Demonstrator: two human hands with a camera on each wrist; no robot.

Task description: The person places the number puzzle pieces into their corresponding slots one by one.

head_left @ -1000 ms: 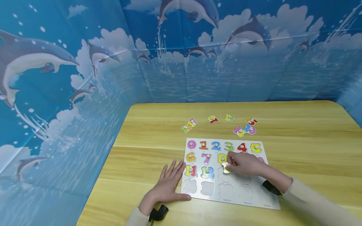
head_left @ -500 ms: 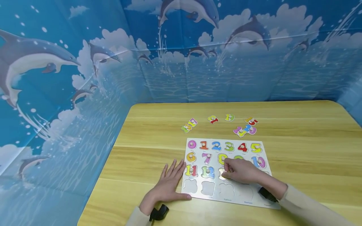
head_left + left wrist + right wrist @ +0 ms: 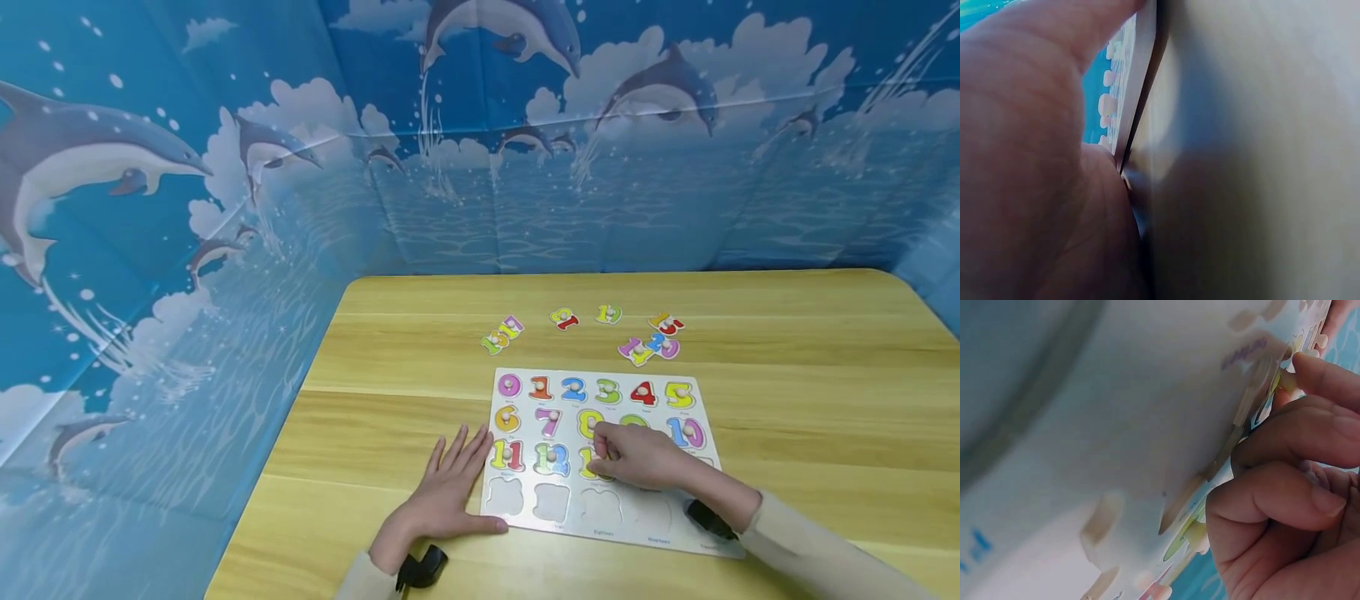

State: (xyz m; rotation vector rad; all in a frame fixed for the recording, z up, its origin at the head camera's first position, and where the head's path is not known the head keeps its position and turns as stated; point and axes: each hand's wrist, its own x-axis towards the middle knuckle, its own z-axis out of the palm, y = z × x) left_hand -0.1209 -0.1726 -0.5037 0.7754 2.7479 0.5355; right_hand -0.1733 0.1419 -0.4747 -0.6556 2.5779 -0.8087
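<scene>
Yellow-digit pc (image 3: 587, 463) now flat in 3rd-row slot, was tilted, R hand (image 3: 643, 454) lower

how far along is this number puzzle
Done: the top two rows of the board look filled, plus 11 and 12. In progress: the right hand is at a yellow-digit piece beside 12, partly hidden. Left: loose pieces beyond the board, and vacant bottom-row recesses.

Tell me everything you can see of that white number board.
The rectangular white number board, wood-like at its edge, lies flat on the yellow wood-grain table. Colourful knobbed number pieces fill its top row; the bottom row shows bare, shallow cut-outs, with printed words below. The left hand touches its left edge, thumb at the near corner. The right hand covers part of it, fingers at a yellow number piece.
</scene>
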